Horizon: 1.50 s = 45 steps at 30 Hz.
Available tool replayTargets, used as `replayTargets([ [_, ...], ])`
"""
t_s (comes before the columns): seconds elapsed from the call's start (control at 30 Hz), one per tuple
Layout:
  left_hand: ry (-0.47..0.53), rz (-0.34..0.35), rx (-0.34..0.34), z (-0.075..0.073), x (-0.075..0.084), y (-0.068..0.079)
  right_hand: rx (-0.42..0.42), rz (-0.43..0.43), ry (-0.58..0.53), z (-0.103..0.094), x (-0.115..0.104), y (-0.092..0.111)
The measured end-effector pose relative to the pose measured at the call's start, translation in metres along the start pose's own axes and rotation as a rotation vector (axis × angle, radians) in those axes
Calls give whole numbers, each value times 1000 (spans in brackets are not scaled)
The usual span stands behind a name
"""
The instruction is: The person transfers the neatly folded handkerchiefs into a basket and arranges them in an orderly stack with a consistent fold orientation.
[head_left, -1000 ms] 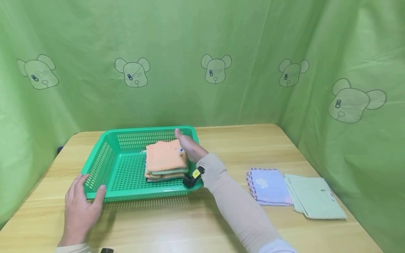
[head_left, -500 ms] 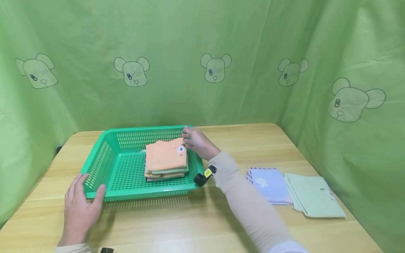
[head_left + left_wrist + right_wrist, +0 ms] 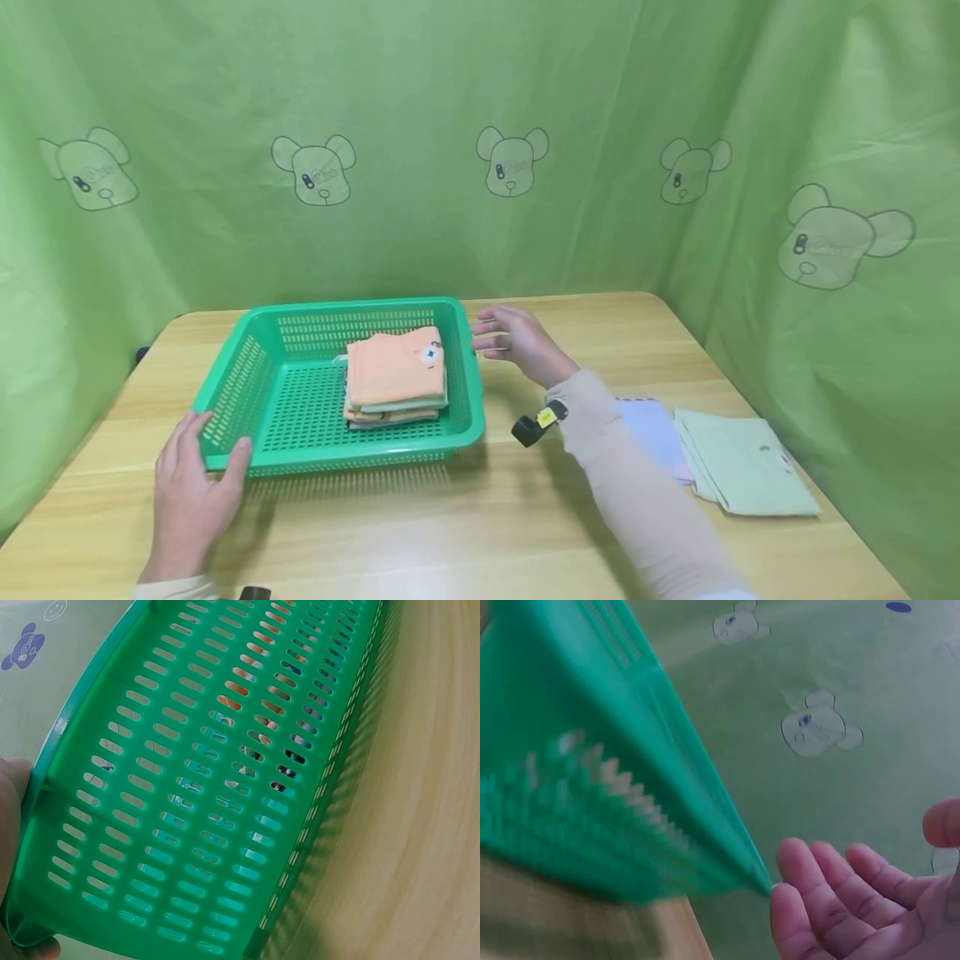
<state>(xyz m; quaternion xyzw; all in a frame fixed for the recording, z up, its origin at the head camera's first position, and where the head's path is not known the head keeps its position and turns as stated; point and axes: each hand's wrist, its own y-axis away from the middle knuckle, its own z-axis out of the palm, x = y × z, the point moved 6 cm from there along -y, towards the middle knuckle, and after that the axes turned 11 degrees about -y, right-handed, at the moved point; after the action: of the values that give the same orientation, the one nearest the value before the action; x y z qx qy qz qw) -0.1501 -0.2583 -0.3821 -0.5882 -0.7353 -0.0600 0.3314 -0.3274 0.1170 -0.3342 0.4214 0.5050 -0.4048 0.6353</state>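
Note:
A green plastic basket [image 3: 345, 454] with slotted walls stands on the table. Its near left corner is held by my left hand [image 3: 191, 500], fingers over the left rim and thumb at the front rim. The left wrist view shows only parts of that hand beside the slotted wall [image 3: 172, 787]. Inside the basket, toward its right side, lies a stack of folded clothes with a peach garment [image 3: 393, 367] on top. Just right of the basket is my right hand [image 3: 521, 342], holding nothing, fingers loosely extended toward the rim; the right wrist view shows its fingers [image 3: 832, 900] apart from each other.
At the right of the wooden table [image 3: 360, 533] lie a folded lavender cloth [image 3: 652, 437], partly behind my right forearm, and a folded pale green cloth [image 3: 757, 467]. A green curtain [image 3: 420, 233] with bear-head outlines hangs behind and at both sides.
My right hand has come out from over the clothes stack and moved right, past the basket's rim. The left hand and basket have stayed in place.

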Motion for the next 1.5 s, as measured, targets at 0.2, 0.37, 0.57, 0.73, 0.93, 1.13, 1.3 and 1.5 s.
replayTargets([
  [0.2,-2,-1,3,0,0,-1,19,-23,213,-36,3,7],
  [0.37,-5,-3,3,1,0,-1,-8,20,347,-69,9,14],
  [0.57,0,-5,2,1,2,-1,-68,152,452,-108,22,22],
  [0.73,0,2,4,1,3,-1,-77,231,542,-135,26,33],
  [0.93,-5,-1,3,1,3,-1,-107,262,744,-162,28,48],
  [1.13,-9,-7,1,1,1,-2,-155,262,1030,-179,31,56],
  [1.3,-12,-15,-6,1,0,-2,-112,394,1093,-192,42,60],
  [1.5,-10,-8,6,1,0,-1,-119,375,1197,-194,51,55],
])
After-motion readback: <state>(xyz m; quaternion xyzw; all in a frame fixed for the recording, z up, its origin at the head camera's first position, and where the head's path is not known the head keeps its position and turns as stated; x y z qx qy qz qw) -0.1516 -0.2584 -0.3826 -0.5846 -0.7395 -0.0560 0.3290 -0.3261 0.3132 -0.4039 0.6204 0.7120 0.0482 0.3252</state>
